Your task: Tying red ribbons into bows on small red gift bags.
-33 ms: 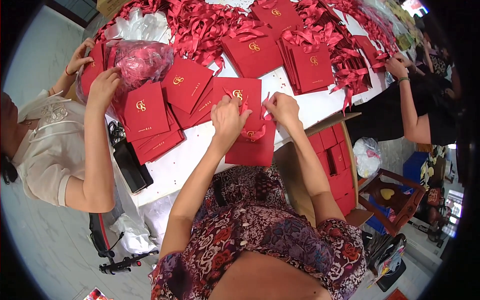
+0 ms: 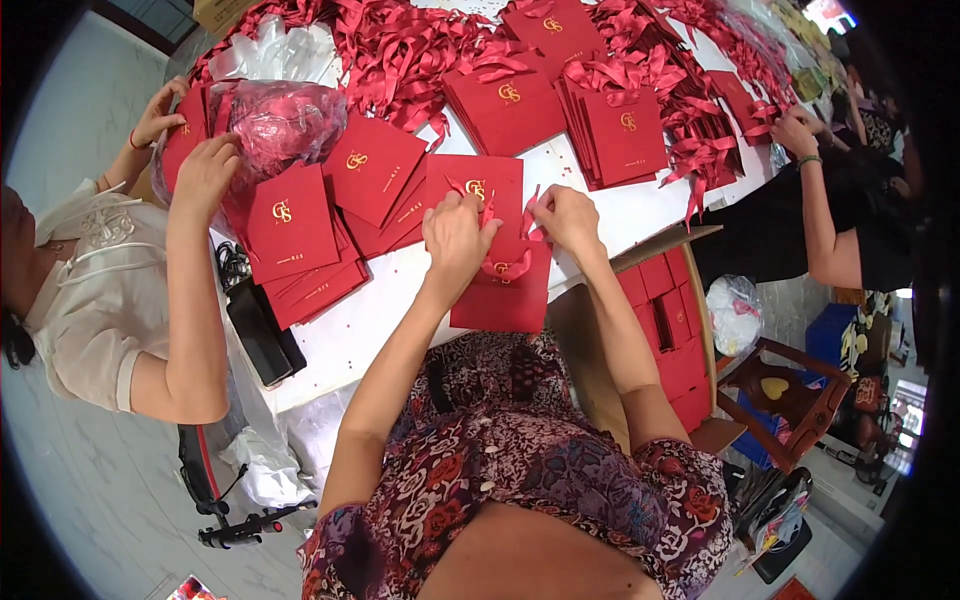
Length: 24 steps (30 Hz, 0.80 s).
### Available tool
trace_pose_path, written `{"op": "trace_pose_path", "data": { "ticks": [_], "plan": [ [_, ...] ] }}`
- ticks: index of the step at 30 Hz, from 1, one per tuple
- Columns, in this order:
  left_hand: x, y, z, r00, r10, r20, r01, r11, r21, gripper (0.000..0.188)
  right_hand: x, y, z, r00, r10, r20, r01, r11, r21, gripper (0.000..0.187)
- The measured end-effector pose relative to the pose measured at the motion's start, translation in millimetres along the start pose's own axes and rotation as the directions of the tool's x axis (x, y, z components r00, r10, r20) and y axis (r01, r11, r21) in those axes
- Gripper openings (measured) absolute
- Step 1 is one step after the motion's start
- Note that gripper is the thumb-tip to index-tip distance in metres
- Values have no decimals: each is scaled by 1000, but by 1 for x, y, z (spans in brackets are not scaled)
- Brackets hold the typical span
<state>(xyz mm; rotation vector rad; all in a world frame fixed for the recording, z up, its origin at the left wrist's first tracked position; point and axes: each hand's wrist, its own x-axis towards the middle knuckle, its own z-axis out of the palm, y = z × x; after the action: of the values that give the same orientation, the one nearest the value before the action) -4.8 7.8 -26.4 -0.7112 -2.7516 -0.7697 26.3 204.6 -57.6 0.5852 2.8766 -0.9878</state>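
Note:
Red paper gift bags [image 2: 500, 315] with gold lettering lie overlapped on the table in front of me, one nearer my body, another beyond it. Over them, my left hand [image 2: 458, 240] has its fingers closed on a red ribbon [image 2: 509, 268], part of which loops out below the hand. My right hand [image 2: 566, 218], just to the right, pinches a pink-red ribbon end [image 2: 534, 222] between thumb and fingers. My left palm hides part of the ribbon, so I cannot tell whether a knot is in it.
Stacked red bags [image 2: 290, 220] lie left; more ribboned bags [image 2: 625, 135] stand beyond. A black box [image 2: 262, 330] rests at the table's left edge. On the right is an open carton [image 2: 575, 340] by red boxes [image 2: 680, 340]. A person [image 2: 110, 270] works at left, another [image 2: 840, 220] at right.

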Motion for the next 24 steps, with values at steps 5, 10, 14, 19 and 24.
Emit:
{"op": "trace_pose_path", "data": {
  "ticks": [5,10,14,19,24],
  "plan": [
    [-3,-7,7,999,-28,-27,26,998,-61,21,-10,3,-17,990,-11,-142,26,995,98,26],
    [-13,-2,-3,986,-62,-156,29,977,-210,12,-31,17,-46,989,15,-145,-18,1000,-19,33],
    [-18,3,-5,956,23,-294,-108,955,-277,8,-37,29,-41,999,39,16,-38,995,-94,39],
    [-26,10,-11,964,84,-253,-146,960,-239,7,-39,12,-33,990,-41,-135,52,995,81,43],
    [-28,15,-13,970,98,-221,-157,950,-271,7,-24,-18,-27,979,-20,-203,67,971,230,43]
  ]
}}
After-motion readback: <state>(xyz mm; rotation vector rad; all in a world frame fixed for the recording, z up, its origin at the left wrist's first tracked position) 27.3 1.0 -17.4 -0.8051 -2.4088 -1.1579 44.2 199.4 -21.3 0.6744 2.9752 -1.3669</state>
